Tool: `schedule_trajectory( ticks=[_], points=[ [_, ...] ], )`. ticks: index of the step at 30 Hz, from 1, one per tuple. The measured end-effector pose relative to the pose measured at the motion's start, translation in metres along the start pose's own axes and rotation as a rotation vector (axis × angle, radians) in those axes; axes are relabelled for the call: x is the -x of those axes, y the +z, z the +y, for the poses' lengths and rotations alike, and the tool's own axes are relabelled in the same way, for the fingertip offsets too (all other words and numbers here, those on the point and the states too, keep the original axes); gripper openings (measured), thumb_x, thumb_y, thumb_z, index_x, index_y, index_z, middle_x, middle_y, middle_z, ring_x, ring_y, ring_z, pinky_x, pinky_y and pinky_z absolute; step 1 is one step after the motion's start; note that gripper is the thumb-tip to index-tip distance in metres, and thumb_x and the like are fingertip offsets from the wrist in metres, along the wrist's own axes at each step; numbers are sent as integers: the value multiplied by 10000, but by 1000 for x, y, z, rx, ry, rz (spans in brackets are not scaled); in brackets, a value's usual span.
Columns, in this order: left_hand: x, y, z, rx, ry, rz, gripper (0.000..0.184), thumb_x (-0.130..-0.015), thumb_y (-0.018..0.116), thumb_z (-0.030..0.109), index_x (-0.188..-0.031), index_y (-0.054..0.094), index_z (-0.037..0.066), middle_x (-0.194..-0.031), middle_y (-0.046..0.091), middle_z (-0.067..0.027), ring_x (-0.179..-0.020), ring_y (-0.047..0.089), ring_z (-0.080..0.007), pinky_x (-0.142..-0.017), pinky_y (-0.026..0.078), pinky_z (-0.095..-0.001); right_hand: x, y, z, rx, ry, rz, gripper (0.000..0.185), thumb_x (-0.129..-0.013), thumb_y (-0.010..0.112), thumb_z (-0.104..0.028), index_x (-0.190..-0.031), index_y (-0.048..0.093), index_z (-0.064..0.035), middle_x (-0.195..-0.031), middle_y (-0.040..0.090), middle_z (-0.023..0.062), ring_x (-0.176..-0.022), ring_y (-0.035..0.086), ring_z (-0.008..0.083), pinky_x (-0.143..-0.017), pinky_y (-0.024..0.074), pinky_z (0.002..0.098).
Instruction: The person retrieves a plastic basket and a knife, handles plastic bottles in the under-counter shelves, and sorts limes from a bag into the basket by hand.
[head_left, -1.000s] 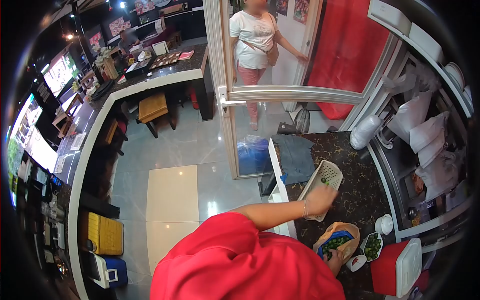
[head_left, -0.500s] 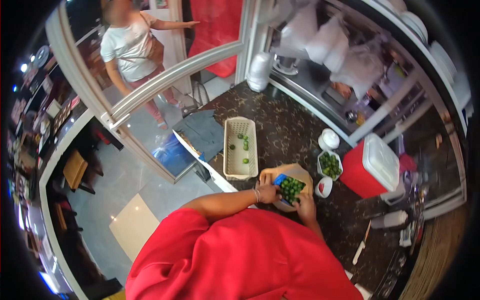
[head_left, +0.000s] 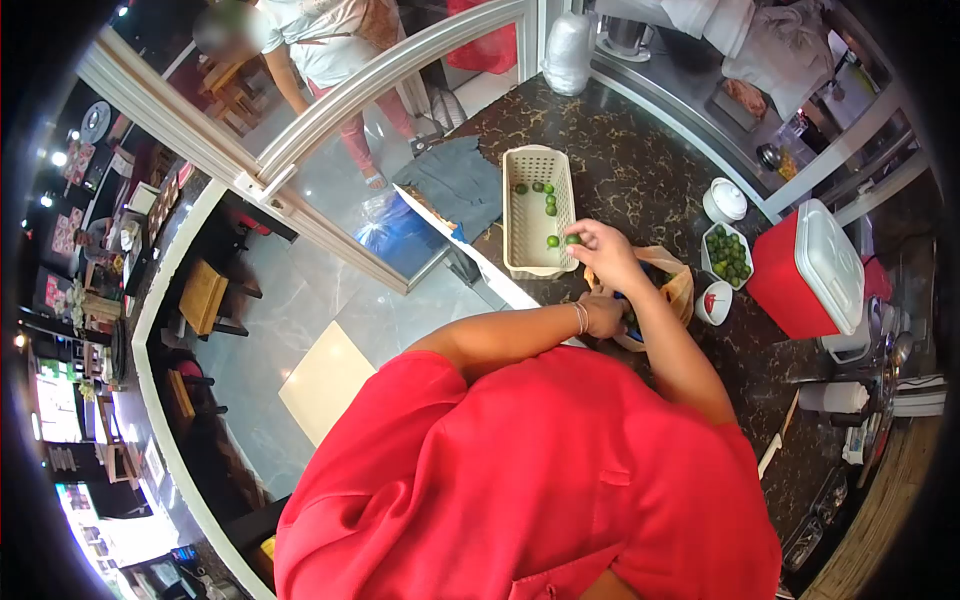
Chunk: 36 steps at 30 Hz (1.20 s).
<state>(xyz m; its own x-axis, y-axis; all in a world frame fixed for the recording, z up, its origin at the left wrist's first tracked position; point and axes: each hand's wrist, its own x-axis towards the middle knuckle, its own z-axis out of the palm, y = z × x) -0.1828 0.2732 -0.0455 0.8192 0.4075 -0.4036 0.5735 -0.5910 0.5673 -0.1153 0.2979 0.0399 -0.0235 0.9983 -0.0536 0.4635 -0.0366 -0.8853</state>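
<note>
Between the fingertips of my right hand (head_left: 605, 252) is a green fruit (head_left: 573, 240), held at the near right rim of the beige perforated basket (head_left: 511, 205). Several small green fruits (head_left: 550, 200) lie inside the basket. My left hand (head_left: 602, 315), with a bracelet at the wrist, is at the open side of the orange-brown bag (head_left: 676, 285); its fingers are partly hidden, and my right forearm covers part of the bag. To the right stand a bowl of green fruits (head_left: 727, 255) and a small white bowl with something red (head_left: 713, 302).
A lidded white pot (head_left: 724, 200) and a red cooler (head_left: 808, 268) stand at the right of the dark counter (head_left: 640, 140). A grey cloth (head_left: 452, 185) lies left of the basket. A knife (head_left: 770, 455) is at the lower right. Behind the glass stands a person (head_left: 335, 45).
My right hand has left the bag and moved to the basket with a green fruit. My left hand stays at the bag. The view has shifted.
</note>
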Motion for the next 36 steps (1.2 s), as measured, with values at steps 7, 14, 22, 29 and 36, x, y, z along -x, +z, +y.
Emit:
schedule_trajectory(
  ticks=[7, 14, 22, 29, 36],
  points=[
    [4, -12, -3, -32, 228, -22, 505, -875, 580, 384, -1315, 532, 141, -1237, 584, -188, -1274, 433, -348, -1031, 370, -420, -13, 5, 10, 18, 6, -36, 280, -789, 722, -113, -1055, 644, -75, -836, 676, 94, -750, 647, 172, -684, 515, 312],
    [146, -141, 37, 21, 472, -80, 349, -931, 533, 306, -1109, 611, 17, -1059, 640, -192, -996, 604, -354, -859, 469, -427, -13, 9, 26, 37, 38, -40, 279, -789, 708, -116, -1059, 649, -76, -826, 670, 114, -756, 637, 185, -685, 502, 319],
    [345, -255, 76, 29, 498, 1150, 213, -703, 743, 155, -737, 609, -7, -755, 599, -126, -749, 613, -240, -645, 458, -309, 3, 22, 27, 225, -145, -19, 216, -796, 650, -152, -992, 643, -62, -930, 646, 167, -886, 629, 336, -776, 493, 409],
    [390, -270, 106, -71, 1099, 1344, 310, -829, 528, 240, -1065, 485, 44, -1114, 451, -169, -1011, 495, -294, -874, 352, -418, 5, 24, 14, 391, -170, -41, 206, -815, 633, -175, -991, 617, -70, -994, 630, 132, -963, 604, 325, -828, 483, 430],
    [390, -269, 109, -86, 1130, 1335, 263, -811, 534, 177, -1043, 518, 54, -1115, 472, -164, -1031, 495, -287, -888, 363, -405, 5, 24, 15, 419, -132, -69, 222, -820, 636, -189, -1015, 620, -83, -1031, 625, 127, -995, 599, 322, -837, 486, 431]
  ],
)
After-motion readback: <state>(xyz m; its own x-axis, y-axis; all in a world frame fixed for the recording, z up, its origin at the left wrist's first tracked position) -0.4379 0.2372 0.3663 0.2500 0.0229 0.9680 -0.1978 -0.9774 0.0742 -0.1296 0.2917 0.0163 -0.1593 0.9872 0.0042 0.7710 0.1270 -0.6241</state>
